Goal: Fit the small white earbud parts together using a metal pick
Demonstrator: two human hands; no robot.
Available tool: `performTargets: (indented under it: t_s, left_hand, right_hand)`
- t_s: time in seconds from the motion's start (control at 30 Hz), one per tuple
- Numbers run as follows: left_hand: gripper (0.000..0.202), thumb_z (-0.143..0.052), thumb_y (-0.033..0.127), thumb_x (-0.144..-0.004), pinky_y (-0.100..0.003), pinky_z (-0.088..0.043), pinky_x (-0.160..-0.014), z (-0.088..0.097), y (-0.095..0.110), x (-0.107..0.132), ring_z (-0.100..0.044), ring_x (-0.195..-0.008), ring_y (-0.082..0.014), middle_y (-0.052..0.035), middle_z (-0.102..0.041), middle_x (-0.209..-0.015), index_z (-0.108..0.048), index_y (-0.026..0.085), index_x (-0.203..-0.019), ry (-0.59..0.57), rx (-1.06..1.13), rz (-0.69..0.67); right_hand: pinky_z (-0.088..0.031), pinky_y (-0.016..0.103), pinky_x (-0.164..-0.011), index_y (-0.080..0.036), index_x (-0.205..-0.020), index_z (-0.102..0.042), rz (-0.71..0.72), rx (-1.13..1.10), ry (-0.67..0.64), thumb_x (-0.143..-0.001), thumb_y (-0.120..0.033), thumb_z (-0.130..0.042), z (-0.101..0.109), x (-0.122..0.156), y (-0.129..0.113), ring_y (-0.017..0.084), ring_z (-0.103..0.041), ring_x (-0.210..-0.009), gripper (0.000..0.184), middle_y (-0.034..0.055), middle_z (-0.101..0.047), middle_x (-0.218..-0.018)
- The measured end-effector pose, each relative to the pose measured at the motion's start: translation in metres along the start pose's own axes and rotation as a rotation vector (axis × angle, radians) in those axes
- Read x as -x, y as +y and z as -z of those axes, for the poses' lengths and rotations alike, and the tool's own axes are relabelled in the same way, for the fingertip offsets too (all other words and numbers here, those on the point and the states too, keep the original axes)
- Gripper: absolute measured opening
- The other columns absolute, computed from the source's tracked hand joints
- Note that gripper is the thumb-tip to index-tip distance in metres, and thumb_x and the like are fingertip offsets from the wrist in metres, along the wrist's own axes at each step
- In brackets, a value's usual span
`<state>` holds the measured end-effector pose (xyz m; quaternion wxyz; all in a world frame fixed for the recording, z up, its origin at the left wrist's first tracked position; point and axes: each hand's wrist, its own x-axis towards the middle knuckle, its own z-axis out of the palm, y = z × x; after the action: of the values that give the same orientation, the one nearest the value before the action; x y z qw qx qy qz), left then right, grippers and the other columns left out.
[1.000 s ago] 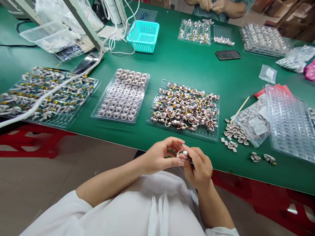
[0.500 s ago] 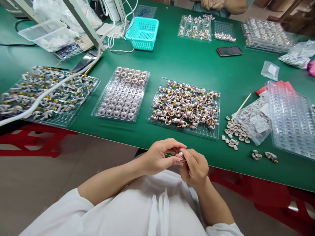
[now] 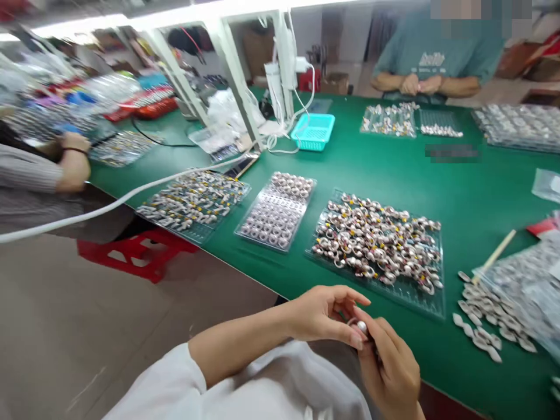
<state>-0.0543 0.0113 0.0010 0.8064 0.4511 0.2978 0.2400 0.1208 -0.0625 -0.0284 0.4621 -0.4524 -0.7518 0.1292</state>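
Observation:
Over the table's front edge, my right hand (image 3: 391, 364) is closed on a small pale part with a shiny rounded end (image 3: 361, 327). My left hand (image 3: 326, 315) meets it from the other side, thumb at the part and forefinger stretched out past it. Fingers hide most of the part, so its exact kind cannot be told. Just beyond my hands lies a clear tray (image 3: 380, 239) heaped with small pale looped pieces bearing yellow tabs. To its left is a narrower clear tray (image 3: 277, 210) with round pale pieces in rows.
Another tray of pieces (image 3: 192, 204) lies farther left, under a white cable (image 3: 114, 204). A turquoise basket (image 3: 314, 133) stands behind. Loose pale caps (image 3: 492, 318), a thin stick (image 3: 494, 256) and a plastic bag (image 3: 529, 286) are at right. Co-workers sit across (image 3: 437, 58) and at left (image 3: 35, 169).
The view has swung up and to the left, so the trays and my hands appear lower and farther right. My hands still hold the small part together, with my left fingers slightly more apart.

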Motion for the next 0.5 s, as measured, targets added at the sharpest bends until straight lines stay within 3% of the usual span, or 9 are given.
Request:
performTargets:
  t_s: [0.13, 0.3, 0.33, 0.4, 0.47, 0.5]
  left_hand:
    - [0.055, -0.091, 0.048, -0.055, -0.031, -0.057, -0.070, 0.018, 0.007, -0.002, -0.070, -0.069, -0.0152, -0.0039, -0.072, -0.077, -0.068, 0.012, -0.091, -0.108, 0.165, 0.128]
    - [0.046, -0.088, 0.049, -0.059, -0.028, -0.057, -0.068, 0.038, 0.021, 0.000, -0.068, -0.063, -0.0128, -0.0029, -0.074, -0.073, -0.070, 0.012, -0.081, -0.086, 0.002, 0.098]
    - [0.043, -0.086, 0.049, -0.063, -0.027, -0.057, -0.067, 0.047, 0.030, 0.000, -0.069, -0.065, -0.0135, -0.0043, -0.075, -0.075, -0.071, 0.012, -0.081, -0.034, -0.102, 0.050]
    - [0.035, -0.078, 0.047, -0.074, -0.025, -0.056, -0.063, 0.072, 0.053, -0.002, -0.069, -0.067, -0.0145, -0.0064, -0.077, -0.079, -0.074, 0.013, -0.084, 0.183, -0.428, -0.119]
    - [0.028, -0.071, 0.044, -0.081, -0.024, -0.055, -0.059, 0.108, 0.081, -0.007, -0.069, -0.064, -0.0152, -0.0052, -0.077, -0.077, -0.076, 0.016, -0.085, 0.572, -0.901, -0.333]
    - [0.026, -0.070, 0.041, -0.082, -0.026, -0.056, -0.062, 0.127, 0.095, -0.010, -0.070, -0.069, -0.0173, -0.0070, -0.078, -0.082, -0.077, 0.016, -0.088, 0.707, -0.976, -0.385]
  right_hand:
    - [-0.054, 0.024, -0.060, -0.019, -0.138, -0.052, 0.018, -0.114, -0.069, -0.092, -0.009, -0.050, -0.001, -0.009, 0.003, 0.015, -0.064, -0.069, 0.047, 0.0081, -0.068, -0.089]
    - [-0.054, 0.023, -0.057, -0.024, -0.145, -0.046, 0.006, -0.135, -0.113, -0.097, -0.020, -0.048, -0.007, -0.018, 0.001, 0.015, -0.065, -0.066, 0.049, 0.0050, -0.066, -0.083]
    - [-0.053, 0.023, -0.055, -0.025, -0.145, -0.046, -0.025, -0.125, -0.103, -0.097, -0.022, -0.049, -0.008, -0.018, 0.001, 0.015, -0.063, -0.061, 0.048, 0.0036, -0.064, -0.078]
    - [-0.050, 0.022, -0.050, -0.024, -0.143, -0.049, -0.089, -0.095, -0.056, -0.097, -0.027, -0.050, -0.005, -0.016, 0.003, 0.013, -0.058, -0.053, 0.046, 0.0011, -0.060, -0.070]
    - [-0.046, 0.021, -0.044, -0.023, -0.137, -0.056, -0.150, -0.051, 0.009, -0.097, -0.032, -0.052, -0.002, -0.013, 0.006, 0.012, -0.053, -0.047, 0.042, 0.0004, -0.058, -0.067]
    - [-0.045, 0.021, -0.042, -0.022, -0.134, -0.059, -0.176, -0.028, 0.045, -0.096, -0.034, -0.053, 0.000, -0.011, 0.008, 0.011, -0.053, -0.045, 0.040, 0.0006, -0.059, -0.067]
